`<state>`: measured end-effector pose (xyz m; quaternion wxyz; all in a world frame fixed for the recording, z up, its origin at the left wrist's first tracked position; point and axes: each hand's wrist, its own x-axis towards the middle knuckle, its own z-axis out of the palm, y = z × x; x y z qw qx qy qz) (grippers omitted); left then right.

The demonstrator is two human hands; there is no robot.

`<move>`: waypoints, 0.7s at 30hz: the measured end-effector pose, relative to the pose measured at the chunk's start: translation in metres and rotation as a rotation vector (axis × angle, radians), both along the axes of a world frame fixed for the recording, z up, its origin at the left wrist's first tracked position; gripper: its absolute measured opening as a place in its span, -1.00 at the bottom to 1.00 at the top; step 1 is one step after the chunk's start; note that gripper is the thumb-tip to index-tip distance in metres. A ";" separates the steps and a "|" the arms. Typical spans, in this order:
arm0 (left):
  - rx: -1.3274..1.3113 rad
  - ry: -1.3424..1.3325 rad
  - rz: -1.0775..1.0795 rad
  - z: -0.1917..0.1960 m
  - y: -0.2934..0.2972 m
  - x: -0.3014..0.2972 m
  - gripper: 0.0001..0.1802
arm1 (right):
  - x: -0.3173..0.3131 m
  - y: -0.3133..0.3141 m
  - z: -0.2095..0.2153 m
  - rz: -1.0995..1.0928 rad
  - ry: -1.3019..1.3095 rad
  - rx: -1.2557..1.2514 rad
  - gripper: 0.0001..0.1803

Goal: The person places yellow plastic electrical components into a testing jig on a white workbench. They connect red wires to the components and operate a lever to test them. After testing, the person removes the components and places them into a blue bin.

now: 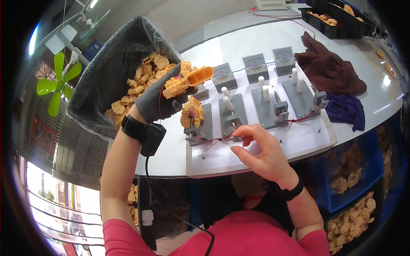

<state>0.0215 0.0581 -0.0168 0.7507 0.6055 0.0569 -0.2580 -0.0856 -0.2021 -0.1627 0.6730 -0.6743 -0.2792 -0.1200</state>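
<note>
My left hand, in a dark grey glove, is closed around orange-yellow plastic housings, held up above the left end of the test board. A thin red wire hangs from them. Bare and open, my right hand has its thumb and forefinger apart at the metal clamp block of the second station; whether it touches the block I cannot tell. A similar plastic piece sits on the leftmost grey station. White pegs stand on the other stations, and dial meters line the back of the board.
At the left, a plastic-lined black bin holds many plastic pieces. Brown cloth and purple cloth lie to the right. Black trays stand at the far right. A blue crate is below the table edge. A cable runs from my left wrist.
</note>
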 end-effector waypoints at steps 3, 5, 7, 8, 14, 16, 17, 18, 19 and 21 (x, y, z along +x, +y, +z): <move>0.023 -0.051 -0.063 0.002 -0.002 0.006 -0.39 | 0.001 0.000 -0.001 -0.006 -0.020 0.004 -0.68; 0.057 -0.035 -0.056 0.002 -0.002 0.013 -0.40 | 0.001 0.001 -0.002 -0.002 -0.023 0.004 -0.68; 0.102 -0.034 -0.074 0.005 -0.004 0.019 -0.40 | 0.001 0.000 -0.002 -0.002 -0.028 -0.001 -0.67; 0.129 -0.039 -0.095 0.007 -0.005 0.021 -0.39 | 0.001 -0.001 -0.001 -0.003 -0.029 -0.006 -0.66; 0.767 -0.456 -0.091 0.000 -0.039 0.020 -0.36 | 0.001 0.000 -0.003 -0.021 -0.028 -0.008 -0.66; 0.840 -0.448 -0.133 -0.004 -0.049 0.018 -0.30 | 0.001 0.001 -0.003 -0.013 -0.022 -0.001 -0.66; 0.877 -0.444 -0.154 -0.006 -0.053 0.017 -0.28 | 0.001 0.002 -0.003 -0.006 -0.018 0.004 -0.65; 0.966 -0.507 -0.192 -0.010 -0.059 0.014 -0.28 | 0.001 0.001 -0.004 -0.009 -0.013 0.008 -0.65; 1.019 -0.557 -0.214 -0.013 -0.062 0.010 -0.25 | 0.001 0.000 -0.004 -0.010 -0.013 0.002 -0.65; 1.065 -0.649 -0.233 -0.011 -0.067 -0.003 -0.24 | 0.001 -0.001 -0.002 -0.008 -0.012 -0.007 -0.64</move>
